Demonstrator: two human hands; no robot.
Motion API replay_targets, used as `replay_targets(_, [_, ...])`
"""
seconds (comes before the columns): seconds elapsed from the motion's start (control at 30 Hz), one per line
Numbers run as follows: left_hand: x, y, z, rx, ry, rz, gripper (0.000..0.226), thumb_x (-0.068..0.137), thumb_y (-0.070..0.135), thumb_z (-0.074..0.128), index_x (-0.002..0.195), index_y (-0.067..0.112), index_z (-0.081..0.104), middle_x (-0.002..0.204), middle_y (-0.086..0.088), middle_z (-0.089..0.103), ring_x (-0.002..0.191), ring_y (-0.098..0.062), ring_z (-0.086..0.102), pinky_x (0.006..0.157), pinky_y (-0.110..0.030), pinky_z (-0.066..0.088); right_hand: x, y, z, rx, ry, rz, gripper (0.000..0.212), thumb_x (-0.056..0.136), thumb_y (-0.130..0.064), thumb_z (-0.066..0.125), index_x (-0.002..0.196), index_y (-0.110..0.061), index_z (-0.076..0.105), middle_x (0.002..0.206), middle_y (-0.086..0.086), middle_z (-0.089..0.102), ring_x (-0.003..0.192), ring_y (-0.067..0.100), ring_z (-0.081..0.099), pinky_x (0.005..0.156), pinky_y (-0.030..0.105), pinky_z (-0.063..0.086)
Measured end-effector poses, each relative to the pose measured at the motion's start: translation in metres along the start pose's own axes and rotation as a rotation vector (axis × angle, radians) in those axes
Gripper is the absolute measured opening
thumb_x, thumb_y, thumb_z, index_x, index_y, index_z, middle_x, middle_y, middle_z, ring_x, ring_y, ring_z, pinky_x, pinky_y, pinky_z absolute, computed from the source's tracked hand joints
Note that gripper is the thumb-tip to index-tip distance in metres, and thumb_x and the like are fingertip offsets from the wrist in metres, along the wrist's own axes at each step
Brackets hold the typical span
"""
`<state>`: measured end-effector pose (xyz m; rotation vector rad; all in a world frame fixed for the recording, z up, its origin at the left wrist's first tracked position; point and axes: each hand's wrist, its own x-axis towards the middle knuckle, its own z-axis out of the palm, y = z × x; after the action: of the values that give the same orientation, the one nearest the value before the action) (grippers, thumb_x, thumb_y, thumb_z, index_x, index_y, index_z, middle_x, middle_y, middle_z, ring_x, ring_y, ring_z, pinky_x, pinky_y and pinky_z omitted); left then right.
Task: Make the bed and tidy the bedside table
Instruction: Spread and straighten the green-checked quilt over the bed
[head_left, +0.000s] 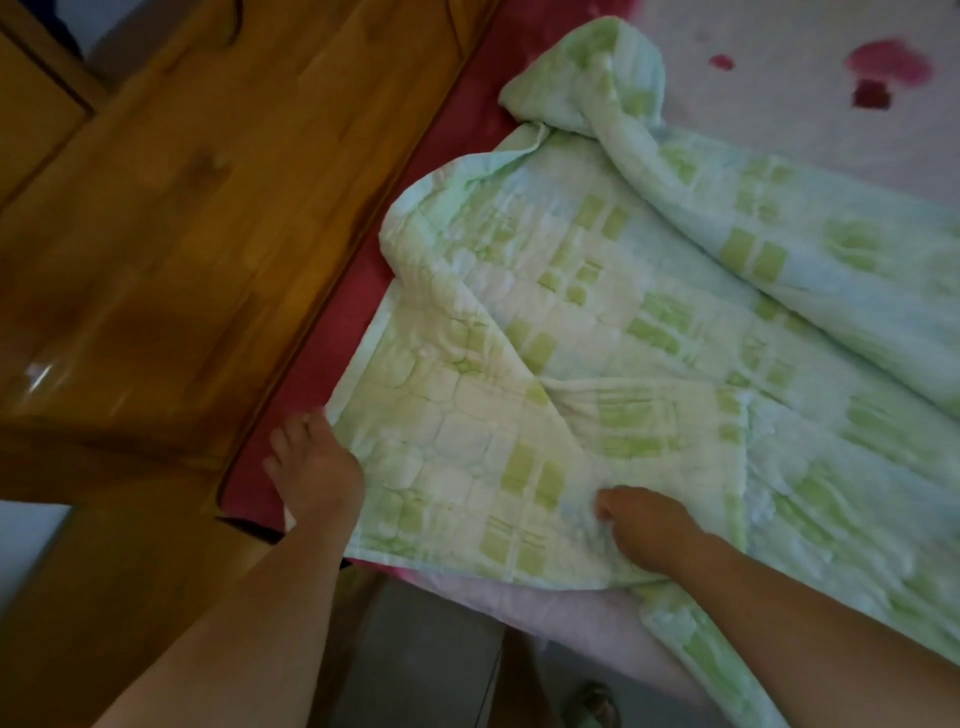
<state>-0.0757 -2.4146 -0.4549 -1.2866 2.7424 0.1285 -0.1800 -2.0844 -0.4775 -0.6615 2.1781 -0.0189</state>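
While looking down over the bedside: broad honey-coloured wooden furniture (171, 223) filling the left side, glossy, with one glare spot. Just beside it, bed sheet (779, 130), pale with magenta blotches toward the far right, solid magenta along the strip touching the wood. Spread over the sheet, green-and-white checked quilt (571, 312), rumpled, far corner rolled back on itself, near edge hanging off the side of the bed. Left hand (317, 467) at the quilt's near left corner, fingers straight and splayed, resting flat, partly on the magenta strip, touching the quilt's border. Right hand (644, 525) on top of the quilt, well in from that corner, fingers curled down into the cloth and gripping a fold; fingertips blurred. Below the bed, grey floor tile (426, 665). At the bottom edge, a sandalled foot (592, 706), blurred
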Motion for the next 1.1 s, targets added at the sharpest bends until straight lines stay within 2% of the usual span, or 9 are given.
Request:
replay_targets(0.1, [-0.006, 0.065, -0.008, -0.082, 0.003, 0.331, 0.054, 0.070, 0.005, 0.072, 0.122, 0.005, 0.058, 0.132, -0.016, 0.050, 0.122, -0.037, 0.041, 0.094, -0.049, 0.037, -0.010, 0.008, -0.004, 0.201, 0.096, 0.072, 0.036, 0.092, -0.010, 0.041, 0.125, -0.019, 0.052, 0.129, 0.003, 0.050, 0.118, 0.021, 0.049, 0.098, 0.029, 0.041])
replay_targets(0.3, [-0.071, 0.229, -0.005, -0.217, -0.231, 0.973, 0.043, 0.065, 0.002, 0.072, 0.107, 0.007, 0.067, 0.120, -0.008, 0.060, 0.115, -0.030, 0.055, 0.095, -0.038, 0.049, -0.079, 0.054, 0.032, 0.635, 0.316, 0.281, 0.030, 0.088, -0.009, 0.045, 0.111, -0.020, 0.061, 0.120, 0.000, 0.053, 0.113, 0.018, 0.050, 0.095, 0.027, 0.039])
replay_targets(0.5, [-0.169, 0.360, 0.007, -0.034, -0.576, 1.370, 0.056, 0.086, 0.022, 0.061, 0.139, 0.017, 0.045, 0.147, 0.004, 0.036, 0.134, -0.017, 0.035, 0.107, -0.029, 0.033, -0.121, 0.112, 0.069, 1.039, 0.346, 0.620, 0.022, 0.093, -0.015, 0.042, 0.090, -0.023, 0.062, 0.093, 0.000, 0.065, 0.083, 0.018, 0.062, 0.070, 0.028, 0.049])
replay_targets(0.57, [-0.198, 0.390, 0.011, 0.083, -0.625, 1.497, 0.062, 0.088, 0.026, 0.061, 0.144, 0.018, 0.038, 0.152, 0.004, 0.029, 0.136, -0.018, 0.031, 0.108, -0.028, 0.029, -0.132, 0.127, 0.084, 1.153, 0.345, 0.733, 0.022, 0.093, -0.014, 0.040, 0.091, -0.024, 0.061, 0.097, 0.000, 0.066, 0.084, 0.017, 0.063, 0.071, 0.027, 0.050])
replay_targets(0.63, [-0.230, 0.417, 0.019, 0.216, -0.621, 1.618, 0.065, 0.089, 0.029, 0.061, 0.146, 0.018, 0.033, 0.155, 0.003, 0.023, 0.138, -0.019, 0.028, 0.109, -0.030, 0.027, -0.144, 0.141, 0.102, 1.236, 0.367, 0.818, 0.023, 0.091, -0.012, 0.044, 0.099, -0.022, 0.064, 0.108, 0.002, 0.066, 0.098, 0.018, 0.062, 0.079, 0.024, 0.047])
replay_targets(0.77, [-0.277, 0.453, 0.042, 0.387, -0.658, 1.694, 0.076, 0.088, 0.028, 0.065, 0.150, 0.018, 0.023, 0.160, 0.004, 0.007, 0.139, -0.021, 0.029, 0.109, -0.037, 0.032, -0.162, 0.162, 0.122, 1.374, 0.399, 0.889, 0.035, 0.089, -0.011, 0.047, 0.121, -0.019, 0.059, 0.125, 0.002, 0.061, 0.116, 0.021, 0.056, 0.089, 0.021, 0.041])
replay_targets(0.87, [-0.308, 0.475, 0.063, 0.419, -0.747, 1.639, 0.092, 0.085, 0.025, 0.070, 0.153, 0.017, 0.009, 0.161, 0.007, -0.007, 0.138, -0.022, 0.035, 0.104, -0.040, 0.040, -0.168, 0.176, 0.131, 1.428, 0.450, 0.916, 0.030, 0.092, -0.014, 0.042, 0.115, -0.017, 0.061, 0.118, 0.005, 0.063, 0.114, 0.024, 0.058, 0.089, 0.025, 0.043])
replay_targets(0.97, [-0.331, 0.485, 0.081, 0.426, -0.840, 1.590, 0.102, 0.083, 0.018, 0.072, 0.153, 0.015, -0.002, 0.161, 0.003, -0.010, 0.142, -0.023, 0.029, 0.108, -0.036, 0.036, -0.178, 0.179, 0.145, 1.550, 0.511, 1.010, 0.030, 0.094, -0.015, 0.041, 0.116, -0.016, 0.061, 0.114, 0.001, 0.062, 0.111, 0.021, 0.057, 0.087, 0.022, 0.041])
replay_targets(1.1, [-0.345, 0.486, 0.098, 0.499, -0.825, 1.569, 0.096, 0.083, 0.022, 0.072, 0.153, 0.013, 0.006, 0.158, -0.008, 0.007, 0.137, -0.027, 0.034, 0.107, -0.037, 0.036, -0.194, 0.171, 0.172, 1.822, 0.513, 1.222, 0.011, 0.084, -0.012, 0.049, 0.078, -0.019, 0.055, 0.076, -0.005, 0.053, 0.077, 0.018, 0.055, 0.068, 0.029, 0.046])
